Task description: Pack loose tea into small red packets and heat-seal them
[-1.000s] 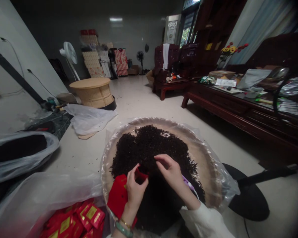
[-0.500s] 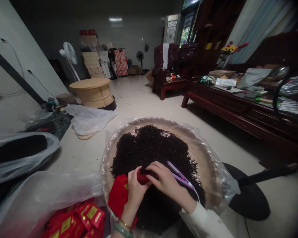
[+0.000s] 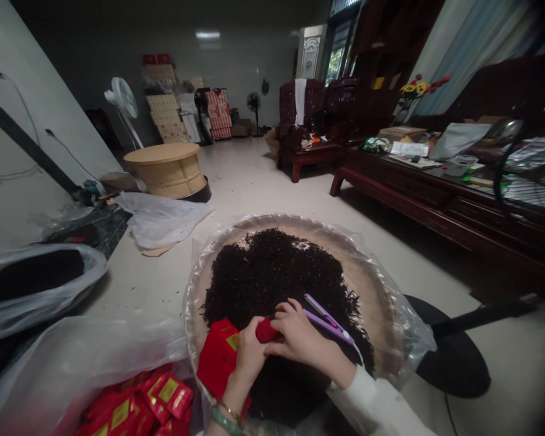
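Both hands close around a small red packet [image 3: 266, 330] over a heap of dark, dry, strand-like leaves, which look like tea [image 3: 277, 272]. My left hand [image 3: 249, 354] grips its left side, while my right hand [image 3: 303, 336] pinches it from the right. Much of the packet is hidden by fingers. Flat red packets [image 3: 214, 358] with a yellow patch lie under and beside my left hand. A purple flat iron [image 3: 327, 323] with a white cord rests on the leaves just beyond my right hand. A wide round tray [image 3: 367, 272], lined with clear plastic, bears the heap.
Plump red packets [image 3: 157, 396] fill a clear plastic bag [image 3: 95, 342] at lower left. Behind it stands another bag of dark contents [image 3: 31, 275]. A black fan base [image 3: 456, 354] is close on the right. A long wooden table [image 3: 436, 212] and a round woven stand [image 3: 166, 172] are farther off.
My right hand has shifted its grip lower on the red packet, its fingers now drawn closer to my left hand. The packet shows smaller between them. The view has shifted slightly.
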Tool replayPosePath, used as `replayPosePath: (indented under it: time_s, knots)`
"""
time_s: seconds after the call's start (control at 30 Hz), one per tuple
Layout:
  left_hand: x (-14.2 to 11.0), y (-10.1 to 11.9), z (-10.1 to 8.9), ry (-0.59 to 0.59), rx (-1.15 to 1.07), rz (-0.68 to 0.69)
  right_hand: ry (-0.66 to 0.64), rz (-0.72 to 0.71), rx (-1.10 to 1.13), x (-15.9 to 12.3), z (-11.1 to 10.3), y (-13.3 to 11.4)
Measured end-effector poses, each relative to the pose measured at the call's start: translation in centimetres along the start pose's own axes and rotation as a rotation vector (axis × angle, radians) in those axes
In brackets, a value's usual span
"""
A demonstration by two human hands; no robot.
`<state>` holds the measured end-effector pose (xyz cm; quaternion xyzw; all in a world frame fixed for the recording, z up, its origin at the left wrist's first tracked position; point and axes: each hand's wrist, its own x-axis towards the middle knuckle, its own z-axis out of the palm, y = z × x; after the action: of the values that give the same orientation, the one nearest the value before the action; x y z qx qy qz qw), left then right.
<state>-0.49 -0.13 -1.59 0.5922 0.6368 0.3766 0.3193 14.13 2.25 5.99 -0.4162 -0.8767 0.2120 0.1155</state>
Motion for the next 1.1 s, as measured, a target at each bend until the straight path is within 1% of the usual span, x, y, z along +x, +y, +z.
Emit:
replayPosePath:
  time_s: [0.07, 0.17, 0.23, 0.3, 0.4, 0.53, 0.6, 0.67, 0.7, 0.77, 0.83, 0.87, 0.9, 0.97, 1.03, 1.1]
  knots:
    - [-0.1, 0.1, 0.1, -0.031, 0.01, 0.001, -0.059, 0.025, -0.017, 0.1, 0.4, 0.3]
    - [-0.1, -0.1, 0.0, -0.07, -0.033, 0.027, -0.069, 0.035, -0.027, 0.0, 0.5, 0.4]
    - [0.0, -0.3, 0.0, -0.086, -0.084, 0.033, -0.057, 0.013, 0.007, -0.2, 0.0, 0.3]
    - [0.1, -0.3, -0.1, -0.079, -0.126, 0.025, -0.019, -0.002, 0.058, -0.4, -0.9, 0.2]
    - [0.2, -0.2, 0.0, -0.067, -0.188, -0.001, 0.039, 0.017, 0.116, -0.6, -2.0, 0.1]
    - [-0.2, 0.5, 0.6, -0.119, -0.243, -0.055, -0.05, 0.026, 0.15, -0.5, -1.6, 0.5]
    - [-0.5, 0.7, 0.9, -0.122, -0.265, -0.081, -0.072, 0.004, 0.172, -0.5, -1.3, 0.8]
    - [-0.7, 0.8, 1.0, -0.101, -0.319, -0.101, -0.032, -0.022, 0.241, -0.7, -1.4, 1.1]
    - [-0.8, 0.8, 1.0, -0.087, -0.354, -0.11, 0.01, -0.016, 0.288, -0.8, -1.5, 1.2]
    - [-0.8, 0.9, 1.1, -0.066, -0.415, -0.13, 0.136, 0.043, 0.35, -0.9, -1.9, 1.2]
    - [-0.7, 1.1, 1.2, -0.052, -0.439, -0.14, 0.247, 0.113, 0.296, -0.9, -2.0, 1.0]
    - [-0.8, 1.3, 1.3, -0.043, -0.436, -0.137, 0.267, 0.131, 0.226, -0.8, -1.8, 0.8]
    - [-0.8, 1.5, 1.5, -0.033, -0.419, -0.131, 0.261, 0.141, 0.143, -0.7, -1.5, 0.7]
    - [-1.1, 2.0, 1.7, -0.014, -0.353, -0.111, 0.199, 0.147, -0.002, -0.2, -0.8, 0.5]
    - [-1.3, 2.4, 1.9, -0.017, -0.285, -0.12, 0.153, 0.141, -0.084, 0.3, 0.0, 0.6]
    - [-1.5, 2.5, 1.9, -0.049, -0.28, -0.157, 0.15, 0.117, -0.118, 0.7, 0.6, 1.0]
